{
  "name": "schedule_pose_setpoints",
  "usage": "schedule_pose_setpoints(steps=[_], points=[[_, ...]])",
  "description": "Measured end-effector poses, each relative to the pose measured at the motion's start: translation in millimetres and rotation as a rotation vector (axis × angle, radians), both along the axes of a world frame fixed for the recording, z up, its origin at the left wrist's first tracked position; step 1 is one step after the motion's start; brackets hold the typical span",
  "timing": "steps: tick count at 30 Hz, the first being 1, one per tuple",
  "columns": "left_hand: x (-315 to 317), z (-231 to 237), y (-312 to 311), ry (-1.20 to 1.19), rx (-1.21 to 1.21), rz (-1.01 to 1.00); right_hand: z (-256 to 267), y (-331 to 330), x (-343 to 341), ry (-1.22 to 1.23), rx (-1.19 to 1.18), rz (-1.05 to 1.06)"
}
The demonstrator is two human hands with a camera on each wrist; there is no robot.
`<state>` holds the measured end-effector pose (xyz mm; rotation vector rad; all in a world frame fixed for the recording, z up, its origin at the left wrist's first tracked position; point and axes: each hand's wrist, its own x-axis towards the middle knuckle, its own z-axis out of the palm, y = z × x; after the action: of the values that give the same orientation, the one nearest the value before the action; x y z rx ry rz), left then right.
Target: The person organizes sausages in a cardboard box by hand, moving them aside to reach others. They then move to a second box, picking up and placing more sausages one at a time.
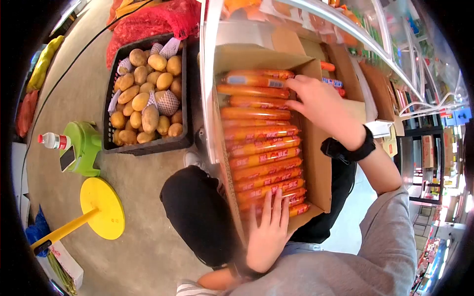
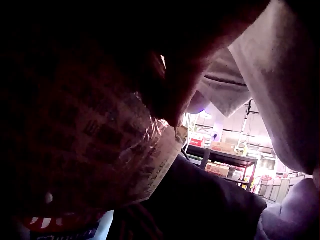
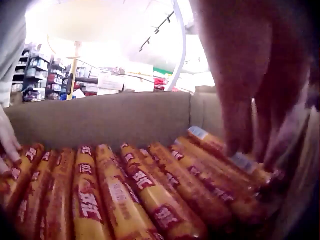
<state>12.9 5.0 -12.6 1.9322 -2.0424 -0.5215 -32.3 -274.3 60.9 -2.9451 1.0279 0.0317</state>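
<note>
An open cardboard box (image 1: pixel 316 170) rests at the person's knees, holding a row of orange sausages (image 1: pixel 264 158) in clear printed film. At the far end of the row, the right hand (image 1: pixel 321 103) touches the end of a sausage bearing a pale label (image 1: pixel 254 80), thumb and fingers spread apart. In the right wrist view its fingers (image 3: pixel 240 120) reach straight down to that sausage. The left hand (image 1: pixel 269 237) lays extended fingers over the sausages at the near end. The left wrist view is mostly dark, with printed packaging (image 2: pixel 115 135) close to the camera.
Left of the box stands a black crate (image 1: pixel 148 148) of potatoes, some in foam nets. A green stool (image 1: pixel 81 148) carries a bottle (image 1: pixel 54 141) and a phone (image 1: pixel 67 159). A yellow round base (image 1: pixel 106 209) with a pole is nearby. A white frame (image 1: pixel 210 89) edges the box.
</note>
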Motion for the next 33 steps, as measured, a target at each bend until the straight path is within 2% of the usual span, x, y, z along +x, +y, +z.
schedule_pose_setpoints(steps=[4,7,9,11,13,15,19,21,25,27,28,30,33], points=[[1.3,0.2,-0.2,0.006,-0.001,-0.016,-22.0,-26.1,13.4,0.086,-0.023,-0.045],[2.1,0.0,-0.4,0.030,0.008,-0.024,-22.2,-41.0,22.5,0.112,0.064,-0.012],[2.4,-1.7,0.0,-0.002,-0.008,-0.040,-19.7,-44.2,26.4,0.007,0.130,0.121],[1.9,-2.3,0.4,-0.036,-0.020,-0.052,-17.4,-41.8,27.0,0.015,0.131,0.139],[1.5,-2.4,1.4,0.058,0.001,-0.025,-17.6,-36.5,25.4,0.018,0.135,0.155],[2.6,-1.8,1.5,0.058,0.003,-0.031,-18.8,-31.8,23.1,-0.079,0.256,0.122],[2.0,-2.8,2.0,0.066,0.005,-0.038,-19.8,-37.0,26.1,-0.118,0.237,0.051],[2.2,-3.0,2.2,0.056,-0.001,-0.038,-24.5,-43.1,24.8,-0.041,0.224,0.115],[0.9,-4.3,2.0,0.049,-0.008,-0.026,-19.3,-30.9,20.5,-0.138,0.053,0.212],[1.5,-3.5,1.3,0.052,-0.005,-0.030,-16.5,-29.9,19.7,-0.136,0.195,0.247],[1.8,-3.2,1.1,0.057,0.000,-0.031,-14.8,-27.8,19.9,-0.139,0.194,0.246],[1.3,-4.2,1.8,0.052,-0.009,-0.028,-12.5,-22.4,20.0,-0.158,0.417,0.111],[1.3,-4.0,3.1,0.044,-0.015,-0.027,-17.3,-24.6,16.7,-0.149,0.373,0.150]])
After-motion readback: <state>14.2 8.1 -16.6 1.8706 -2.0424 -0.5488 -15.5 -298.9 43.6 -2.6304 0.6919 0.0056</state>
